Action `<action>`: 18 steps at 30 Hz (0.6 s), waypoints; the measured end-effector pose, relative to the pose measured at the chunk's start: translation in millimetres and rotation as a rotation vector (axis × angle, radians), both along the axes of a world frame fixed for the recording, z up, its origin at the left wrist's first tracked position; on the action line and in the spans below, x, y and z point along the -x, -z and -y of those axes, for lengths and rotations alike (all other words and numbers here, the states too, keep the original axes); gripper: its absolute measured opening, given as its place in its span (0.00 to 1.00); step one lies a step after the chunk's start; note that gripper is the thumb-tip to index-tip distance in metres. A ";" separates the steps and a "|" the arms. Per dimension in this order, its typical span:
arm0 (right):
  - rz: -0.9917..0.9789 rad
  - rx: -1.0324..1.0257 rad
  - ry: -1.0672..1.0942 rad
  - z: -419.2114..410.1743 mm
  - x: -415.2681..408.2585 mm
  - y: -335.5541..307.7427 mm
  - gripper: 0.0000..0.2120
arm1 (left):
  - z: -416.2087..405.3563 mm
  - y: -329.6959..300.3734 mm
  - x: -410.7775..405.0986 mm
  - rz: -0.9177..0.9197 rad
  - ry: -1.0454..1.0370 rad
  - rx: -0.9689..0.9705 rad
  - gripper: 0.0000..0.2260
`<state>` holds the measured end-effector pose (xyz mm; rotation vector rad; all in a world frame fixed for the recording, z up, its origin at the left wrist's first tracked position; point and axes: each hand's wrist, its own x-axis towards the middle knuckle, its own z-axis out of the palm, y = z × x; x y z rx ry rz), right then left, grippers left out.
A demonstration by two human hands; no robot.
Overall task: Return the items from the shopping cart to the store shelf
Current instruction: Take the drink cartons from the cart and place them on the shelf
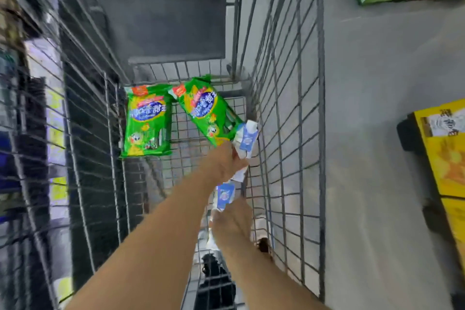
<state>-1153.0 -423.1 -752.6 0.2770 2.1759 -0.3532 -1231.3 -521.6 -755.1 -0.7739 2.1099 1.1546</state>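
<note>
Two green snack packets (pixel 146 121) (pixel 205 111) lie at the wire shopping cart's (pixel 289 108) far end. The left hand (pixel 222 162) grips a white-blue packet (pixel 245 139); the right hand (pixel 232 221), nearer, grips another (pixel 225 195).

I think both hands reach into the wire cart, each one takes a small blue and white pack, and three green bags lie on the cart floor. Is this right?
Not quite: the head view shows two green bags on the cart floor, not three. The rest holds: the left hand and right hand each grip a small blue and white pack.
</note>
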 end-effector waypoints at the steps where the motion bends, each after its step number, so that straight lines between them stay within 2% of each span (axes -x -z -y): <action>1: 0.008 -0.018 0.001 -1.6 -2.3 6.1 0.22 | -2.8 4.3 1.7 -0.005 -0.023 -0.003 0.16; 3: 0.010 -0.027 0.030 -6.3 -5.0 15.7 0.21 | -7.2 9.2 5.2 0.001 -0.066 -0.018 0.17; 6: 0.019 -0.002 0.106 -13.4 -8.2 24.9 0.21 | -7.1 12.7 6.4 0.001 -0.140 -0.063 0.10; 10: 0.059 0.079 0.239 -20.4 -8.4 34.7 0.15 | 14.7 13.1 -3.3 -0.076 -0.229 -0.111 0.15; 13: 0.063 0.127 0.335 -21.3 -7.4 37.4 0.12 | 41.8 5.8 -18.8 -0.122 -0.385 -0.183 0.18; 18: 0.054 0.181 0.449 -17.7 -7.2 38.6 0.10 | 64.9 -2.9 -62.4 -0.114 -0.568 -0.259 0.14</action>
